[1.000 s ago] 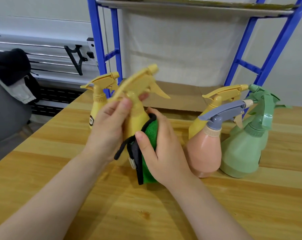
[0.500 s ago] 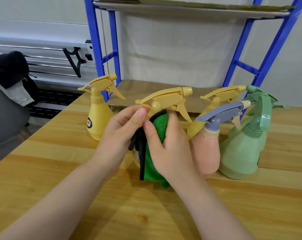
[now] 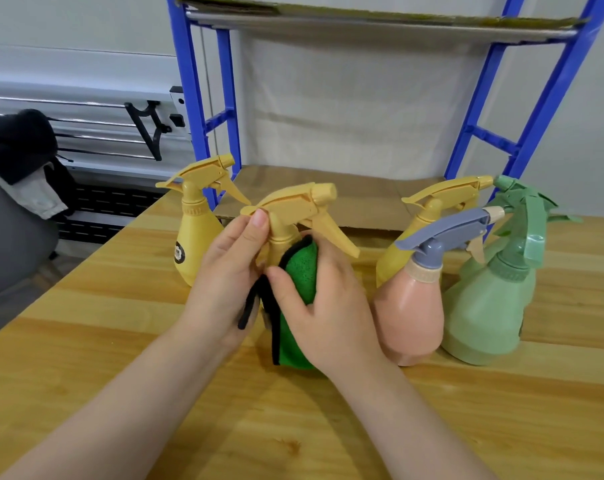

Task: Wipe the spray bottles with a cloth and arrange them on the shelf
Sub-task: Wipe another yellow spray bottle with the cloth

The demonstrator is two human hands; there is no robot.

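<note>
My left hand (image 3: 224,282) grips a yellow spray bottle (image 3: 293,209) by its neck, just under the trigger head. My right hand (image 3: 331,306) holds a green cloth with black edging (image 3: 298,271) wrapped against the bottle's body, which is mostly hidden. The bottle stands upright over the wooden table (image 3: 120,358). Another yellow bottle (image 3: 194,233) stands to the left. To the right stand a third yellow bottle (image 3: 439,202), a pink bottle with a grey head (image 3: 411,306) and a green bottle (image 3: 487,306). The blue shelf (image 3: 196,109) rises behind.
A sheet of brown cardboard (image 3: 328,192) lies on the shelf's lower level behind the bottles. A second green trigger head (image 3: 508,188) shows behind the green bottle. Dark clothing on a grey chair (image 3: 13,209) sits off the table's left edge.
The held yellow bottle went from tilted to upright and lower, its nozzle now pointing right. My right hand with the cloth slid up the bottle's body toward the neck.
</note>
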